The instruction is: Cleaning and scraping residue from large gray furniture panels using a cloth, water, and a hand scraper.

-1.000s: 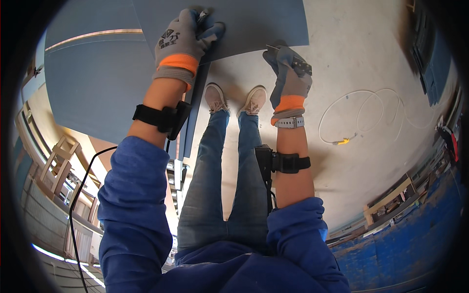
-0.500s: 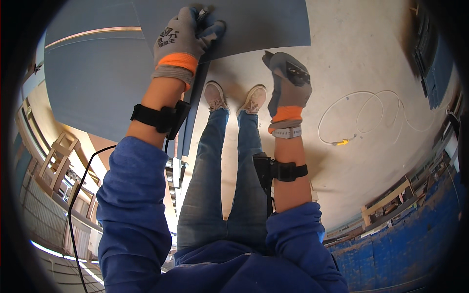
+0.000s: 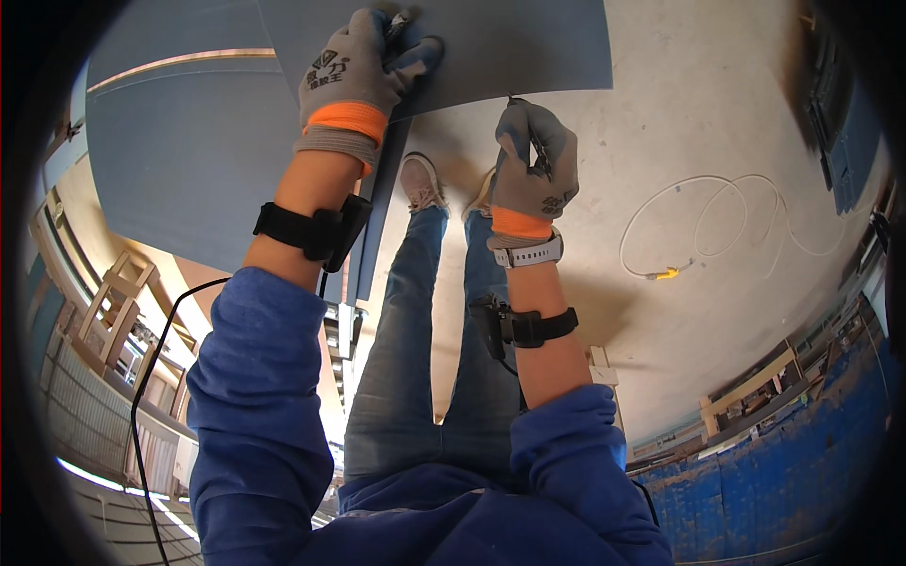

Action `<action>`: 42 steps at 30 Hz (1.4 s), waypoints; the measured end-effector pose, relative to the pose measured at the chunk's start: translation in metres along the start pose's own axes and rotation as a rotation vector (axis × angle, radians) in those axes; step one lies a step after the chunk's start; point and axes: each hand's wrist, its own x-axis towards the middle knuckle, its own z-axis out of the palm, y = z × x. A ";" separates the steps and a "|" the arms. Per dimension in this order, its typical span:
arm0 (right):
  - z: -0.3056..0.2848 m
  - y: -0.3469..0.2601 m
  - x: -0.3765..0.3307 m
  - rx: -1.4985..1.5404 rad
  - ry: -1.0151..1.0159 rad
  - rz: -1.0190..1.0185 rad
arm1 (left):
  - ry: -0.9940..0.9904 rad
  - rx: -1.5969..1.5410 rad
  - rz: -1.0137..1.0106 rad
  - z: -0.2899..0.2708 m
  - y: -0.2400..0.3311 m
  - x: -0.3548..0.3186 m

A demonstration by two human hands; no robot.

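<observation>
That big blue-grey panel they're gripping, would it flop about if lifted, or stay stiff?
Probably stiff: the blue-grey panel keeps a straight lower edge though the left hand grips it at only one spot. It looks thin, so maybe light for its size. Its smooth face could be slippery; the gloved right hand is at its edge.

Pale concrete floor (image 3: 717, 123) in bright light, white cable (image 3: 717, 203) looped at right, wooden frames (image 3: 113, 292) at left edge, blue wall (image 3: 793, 481) at lower right, perhaps timber scraps (image 3: 746, 382) along its base
</observation>
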 end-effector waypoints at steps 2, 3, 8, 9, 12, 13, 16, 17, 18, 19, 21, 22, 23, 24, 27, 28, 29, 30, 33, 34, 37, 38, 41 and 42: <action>0.000 0.000 0.001 -0.006 0.007 -0.018 | 0.012 0.013 0.019 0.002 -0.004 0.001; 0.002 -0.001 0.000 -0.007 0.012 -0.032 | 0.025 0.033 0.036 -0.001 -0.005 0.001; 0.008 -0.007 -0.001 0.062 0.084 -0.011 | -0.027 -0.005 -0.051 -0.007 -0.005 -0.001; 0.006 -0.010 0.001 0.078 0.106 0.021 | -0.023 -0.023 -0.034 -0.006 -0.005 0.000; -0.001 -0.019 0.005 0.012 0.104 0.069 | -0.004 -0.025 -0.027 -0.005 -0.001 -0.001; -0.001 -0.017 0.004 0.009 0.104 0.069 | -0.005 -0.027 -0.028 -0.002 -0.003 -0.001; 0.001 -0.011 -0.001 0.064 0.054 -0.011 | -0.022 0.071 -0.013 0.004 -0.012 -0.001; 0.002 -0.011 -0.002 0.017 0.032 -0.008 | -0.016 0.063 -0.015 0.003 -0.012 -0.001; 0.003 -0.012 -0.002 -0.030 0.010 -0.006 | -0.008 0.053 -0.016 0.001 -0.012 0.000; 0.004 -0.013 -0.001 -0.029 0.011 -0.006 | -0.008 0.054 -0.016 0.000 -0.010 0.001; 0.004 -0.014 0.001 0.070 0.048 0.055 | 0.002 0.064 -0.031 -0.002 -0.006 0.001; 0.005 -0.015 0.000 0.072 0.047 0.058 | 0.002 0.067 -0.032 -0.002 -0.008 0.000; 0.006 -0.017 -0.001 0.064 0.041 0.078 | 0.008 0.056 -0.015 -0.003 -0.010 0.000; 0.007 -0.017 -0.002 0.056 0.036 0.098 | 0.014 0.044 0.003 -0.003 -0.012 0.000; 0.004 -0.017 -0.001 0.017 0.050 0.093 | 0.017 0.026 -0.002 0.000 -0.008 0.000; 0.005 -0.015 -0.002 0.020 0.048 0.096 | 0.017 0.030 -0.004 -0.001 -0.008 0.000; 0.006 -0.013 -0.004 0.022 0.030 0.070 | 0.013 0.012 -0.013 -0.001 -0.007 -0.001; 0.005 -0.013 -0.003 0.017 0.014 0.041 | 0.010 -0.014 -0.022 0.000 -0.005 -0.002; 0.001 -0.017 0.003 -0.019 0.064 0.053 | 0.024 0.007 0.006 0.000 -0.006 -0.001; 0.002 -0.023 0.005 -0.011 0.061 0.056 | 0.026 0.015 0.003 -0.003 -0.008 -0.001; 0.001 -0.032 0.009 -0.062 0.143 0.158 | 0.024 0.030 0.028 -0.004 -0.009 0.000; 0.001 -0.031 0.008 -0.063 0.143 0.157 | 0.009 0.042 0.021 -0.004 -0.012 0.000; 0.005 -0.026 0.002 0.065 0.051 0.050 | 0.001 0.051 0.008 -0.005 -0.016 0.000; 0.005 -0.022 0.001 0.011 0.025 0.043 | 0.000 0.028 0.005 0.001 -0.015 0.000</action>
